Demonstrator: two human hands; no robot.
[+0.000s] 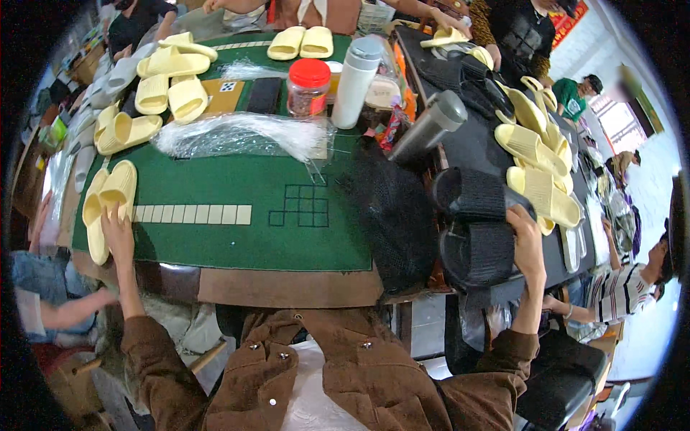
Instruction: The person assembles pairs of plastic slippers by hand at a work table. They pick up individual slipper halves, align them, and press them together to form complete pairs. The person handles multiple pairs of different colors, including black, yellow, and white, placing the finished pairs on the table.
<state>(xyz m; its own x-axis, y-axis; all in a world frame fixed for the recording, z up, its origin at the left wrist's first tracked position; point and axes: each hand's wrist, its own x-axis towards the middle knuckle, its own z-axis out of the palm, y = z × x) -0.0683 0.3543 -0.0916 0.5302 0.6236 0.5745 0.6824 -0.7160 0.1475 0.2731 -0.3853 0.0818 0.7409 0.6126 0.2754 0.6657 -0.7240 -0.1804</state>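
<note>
A pair of pale yellow slippers (120, 182) rests at the left end of the green mat. My left hand (118, 233) lies over their near side, its fingers stretched out and apart, touching them. On the right, my right hand (527, 237) is closed round the outer edge of a pair of black ribbed slippers (480, 253). That pair sits at the border between the mat table and the dark table; some of the fingers are hidden by it. A black mesh bundle (392, 215) lies directly to its left.
Several yellow slipper pairs (286, 44) line the green mat (194, 248); more yellow slippers (535, 147) cover the right table. A bundle of clear plastic strands (244, 135), a red-lidded jar (309, 90), a white bottle (355, 86) and a grey tumbler (430, 126) stand mid-table. Other people work around.
</note>
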